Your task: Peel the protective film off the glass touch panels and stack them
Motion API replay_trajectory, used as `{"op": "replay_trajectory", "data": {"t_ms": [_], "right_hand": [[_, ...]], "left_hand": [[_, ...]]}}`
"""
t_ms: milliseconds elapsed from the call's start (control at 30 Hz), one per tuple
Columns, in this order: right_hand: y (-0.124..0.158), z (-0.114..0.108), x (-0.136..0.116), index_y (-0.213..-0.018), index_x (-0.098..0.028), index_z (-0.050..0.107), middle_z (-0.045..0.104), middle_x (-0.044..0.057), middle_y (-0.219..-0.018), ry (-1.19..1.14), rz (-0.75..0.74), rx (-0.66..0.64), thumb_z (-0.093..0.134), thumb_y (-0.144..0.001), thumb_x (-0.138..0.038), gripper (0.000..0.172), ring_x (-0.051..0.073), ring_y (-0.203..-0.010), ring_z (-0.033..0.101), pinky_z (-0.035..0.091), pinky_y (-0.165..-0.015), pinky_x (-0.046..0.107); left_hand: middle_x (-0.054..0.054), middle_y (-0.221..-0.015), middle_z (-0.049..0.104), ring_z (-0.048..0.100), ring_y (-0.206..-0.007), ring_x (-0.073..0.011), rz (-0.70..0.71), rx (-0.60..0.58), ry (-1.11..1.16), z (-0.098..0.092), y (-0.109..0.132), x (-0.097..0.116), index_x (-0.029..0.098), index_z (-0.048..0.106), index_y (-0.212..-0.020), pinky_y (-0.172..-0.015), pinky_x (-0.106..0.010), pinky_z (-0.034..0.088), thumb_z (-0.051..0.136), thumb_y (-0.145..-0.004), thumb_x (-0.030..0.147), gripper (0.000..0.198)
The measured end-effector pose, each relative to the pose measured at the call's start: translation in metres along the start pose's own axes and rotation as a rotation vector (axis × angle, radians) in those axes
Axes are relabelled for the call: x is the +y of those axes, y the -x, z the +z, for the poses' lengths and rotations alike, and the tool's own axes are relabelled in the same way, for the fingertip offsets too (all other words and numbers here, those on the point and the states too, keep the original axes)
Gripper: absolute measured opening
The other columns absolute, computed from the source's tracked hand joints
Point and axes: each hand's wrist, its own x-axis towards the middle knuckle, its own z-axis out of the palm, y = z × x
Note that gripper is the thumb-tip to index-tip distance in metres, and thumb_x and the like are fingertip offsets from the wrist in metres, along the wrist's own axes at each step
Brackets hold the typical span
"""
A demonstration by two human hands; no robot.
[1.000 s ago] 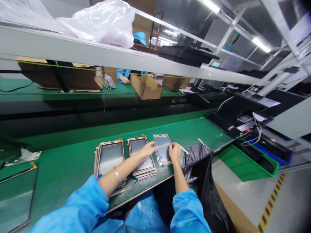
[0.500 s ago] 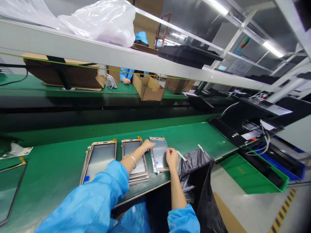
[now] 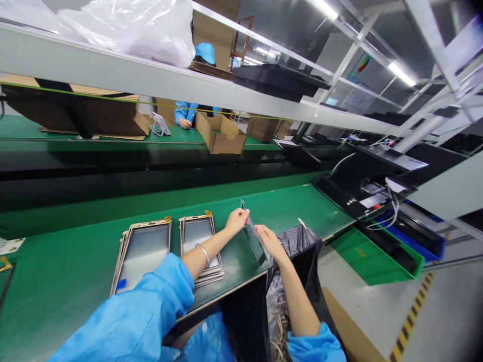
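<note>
A thin glass screen panel (image 3: pixel 253 237) stands tilted on its long edge at the front of the green bench (image 3: pixel 75 281). My left hand (image 3: pixel 237 219) pinches its far top edge. My right hand (image 3: pixel 268 240) lies against its right face with the fingers curled round it. Left of my left arm lie two stacks of the same gold-edged panels, one at the left (image 3: pixel 142 254) and one under my forearm (image 3: pixel 196 234). Both my sleeves are blue.
A black bin bag (image 3: pixel 302 251) hangs open at the bench's right end. Behind a dark conveyor, a person in blue (image 3: pixel 184 111) works near an open cardboard box (image 3: pixel 221 134). A white shelf (image 3: pixel 151 80) runs overhead. Black trays and cables (image 3: pixel 370 193) sit right.
The rightmost panel, which lay flat on the bench, has been lifted onto its edge between both hands. The camera has shifted slightly to the right.
</note>
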Motion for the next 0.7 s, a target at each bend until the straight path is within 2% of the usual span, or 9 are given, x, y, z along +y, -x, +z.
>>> {"op": "replay_trajectory", "data": {"t_ms": [167,367,500,600,700], "right_hand": [[-0.012,-0.019,-0.017,-0.091,-0.018,0.063,0.064,0.007,-0.084,0.01,0.006,-0.036,0.039,-0.081,-0.061,0.051,0.02,-0.075,0.06,0.05,-0.056,0.028],[-0.017,-0.025,-0.019,-0.085,-0.018,0.06,0.063,0.005,-0.076,0.063,0.005,-0.018,0.044,-0.079,-0.059,0.044,0.018,-0.068,0.059,0.046,-0.054,0.026],[-0.02,-0.028,-0.018,-0.064,-0.02,0.053,0.055,-0.002,-0.056,0.14,-0.001,0.049,0.055,-0.073,-0.052,0.033,0.014,-0.055,0.049,0.039,-0.053,0.024],[-0.024,-0.025,-0.017,-0.054,-0.021,0.044,0.043,-0.005,-0.048,0.161,-0.021,0.079,0.055,-0.072,-0.052,0.038,0.012,-0.05,0.039,0.032,-0.05,0.023],[-0.028,-0.023,-0.014,-0.052,-0.022,0.039,0.039,-0.005,-0.05,0.127,-0.05,0.11,0.052,-0.071,-0.058,0.043,0.011,-0.052,0.036,0.03,-0.05,0.024]], "left_hand": [[-0.007,-0.104,0.063,0.063,-0.086,-0.0181,0.038,-0.043,0.042,0.01,0.007,0.003,0.014,0.059,-0.108,-0.074,-0.037,0.054,0.056,-0.09,0.032,0.026],[-0.007,-0.108,0.062,0.062,-0.09,-0.0195,0.047,-0.068,0.07,0.017,0.007,0.004,0.015,0.058,-0.11,-0.077,-0.039,0.054,0.056,-0.09,0.032,0.027],[-0.008,-0.109,0.062,0.062,-0.091,-0.0198,0.047,-0.08,0.059,0.019,0.006,0.005,0.015,0.058,-0.111,-0.077,-0.039,0.054,0.056,-0.09,0.032,0.027],[-0.008,-0.109,0.062,0.062,-0.091,-0.0197,0.031,-0.087,0.027,0.016,0.006,0.006,0.015,0.058,-0.111,-0.078,-0.039,0.054,0.056,-0.09,0.032,0.027],[-0.008,-0.109,0.062,0.062,-0.09,-0.0193,-0.002,-0.082,-0.018,0.008,0.006,0.004,0.015,0.058,-0.111,-0.077,-0.038,0.054,0.056,-0.09,0.032,0.027]]}}
